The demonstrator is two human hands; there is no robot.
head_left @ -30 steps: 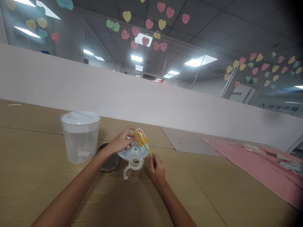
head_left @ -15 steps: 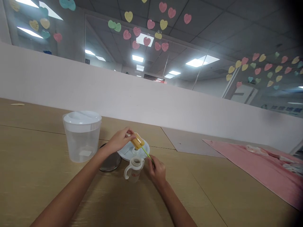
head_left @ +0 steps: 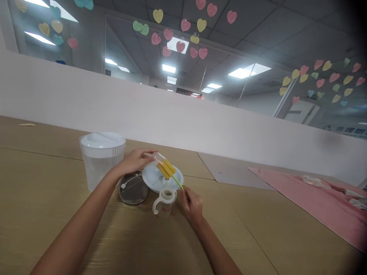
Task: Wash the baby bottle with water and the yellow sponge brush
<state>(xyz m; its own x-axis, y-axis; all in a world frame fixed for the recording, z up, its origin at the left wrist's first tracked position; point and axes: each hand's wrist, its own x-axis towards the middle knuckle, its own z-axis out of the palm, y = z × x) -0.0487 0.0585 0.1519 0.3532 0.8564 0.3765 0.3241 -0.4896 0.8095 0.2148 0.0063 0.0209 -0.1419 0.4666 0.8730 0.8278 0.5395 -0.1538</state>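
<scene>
My left hand [head_left: 133, 161] holds a clear plastic bottle body [head_left: 158, 158] lying nearly level above a round white plate [head_left: 151, 176]. A yellow sponge bottle brush [head_left: 167, 169] sticks partly inside its open end. The brush's thin green handle [head_left: 177, 182] runs down to my right hand [head_left: 191, 206], whose fingers are closed around it. Just below stands a small bottle neck with white twin handles [head_left: 164, 202]. To the left of the plate lies a round metal mesh lid [head_left: 133, 190], partly under my left wrist.
A lidded plastic pitcher [head_left: 101, 158] stands behind my left forearm on the wooden table [head_left: 57, 229]. A pink mat [head_left: 318, 202] with white cloth on it lies at the right, beside a grey board [head_left: 226, 168]. A white partition [head_left: 143, 114] runs behind the table.
The clear bottle now shows around the yellow sponge and has swung to the left, lying more level. The whole view has shifted slightly as my head moved.
</scene>
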